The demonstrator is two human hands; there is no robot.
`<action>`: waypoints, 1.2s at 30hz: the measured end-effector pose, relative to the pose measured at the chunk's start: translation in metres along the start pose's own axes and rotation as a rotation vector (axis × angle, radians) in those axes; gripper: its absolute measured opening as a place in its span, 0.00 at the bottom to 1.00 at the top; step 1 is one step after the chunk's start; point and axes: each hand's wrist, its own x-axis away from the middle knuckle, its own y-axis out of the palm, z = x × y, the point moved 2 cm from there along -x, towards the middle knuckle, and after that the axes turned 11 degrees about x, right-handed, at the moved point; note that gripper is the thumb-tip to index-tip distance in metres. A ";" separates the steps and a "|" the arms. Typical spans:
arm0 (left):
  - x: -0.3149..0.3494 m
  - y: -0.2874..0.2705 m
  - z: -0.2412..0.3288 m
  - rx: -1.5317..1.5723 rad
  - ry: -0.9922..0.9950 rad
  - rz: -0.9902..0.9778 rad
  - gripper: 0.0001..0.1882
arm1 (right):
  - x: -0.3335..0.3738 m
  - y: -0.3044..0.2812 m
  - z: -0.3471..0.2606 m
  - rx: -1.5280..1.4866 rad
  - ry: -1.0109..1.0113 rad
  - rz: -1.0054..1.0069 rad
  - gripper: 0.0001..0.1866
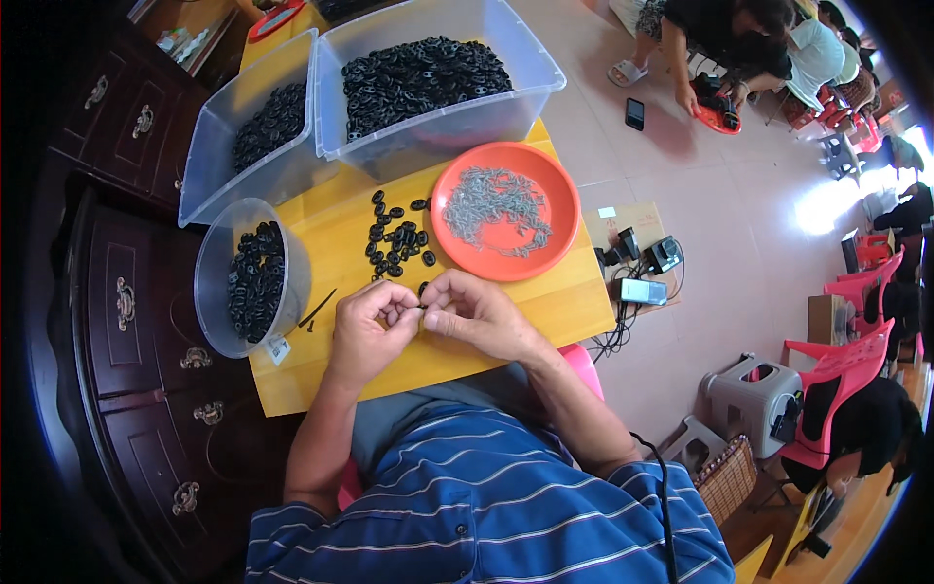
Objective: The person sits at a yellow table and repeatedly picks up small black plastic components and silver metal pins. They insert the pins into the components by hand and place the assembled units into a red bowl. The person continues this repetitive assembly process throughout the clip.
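Fingers of the left hand (368,331) and right hand (484,313) are drawn together, thumbs and forefingers pinching a small black piece (422,306) between their tips, mostly hidden by them. The hands meet above the near edge of the yellow table (530,326), around its middle. To the left of the left hand, a thin dark stick (317,308) lies slanted with a small screw (310,327) just beside it. A clear tub (206,282), partly filled with black pieces, stands at the table's left edge, near the near left corner.

Just beyond the hands, loose black oval links (394,243) lie scattered on the wood. To their right, by the right edge, a round red plate (559,209) carries a spread of thin silvery pins (496,209). Toward the far edge stand two clear bins, the smaller bin (209,185) on the left and the larger bin (428,131) beside it, both holding many more black links.

Past the right edge, on the floor (681,331), are a grey stool (744,399) and, farther off, a dark phone (634,114) near a seated co-worker (725,39).
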 end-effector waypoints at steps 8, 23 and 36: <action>-0.005 0.012 0.014 0.058 0.015 0.010 0.05 | 0.000 -0.003 -0.001 -0.095 -0.069 0.121 0.09; -0.007 0.011 0.015 0.187 0.116 0.058 0.08 | 0.000 -0.007 -0.004 -0.274 -0.084 0.215 0.06; -0.010 0.008 0.020 0.194 0.105 0.056 0.11 | 0.003 -0.010 -0.004 -0.255 -0.002 0.306 0.06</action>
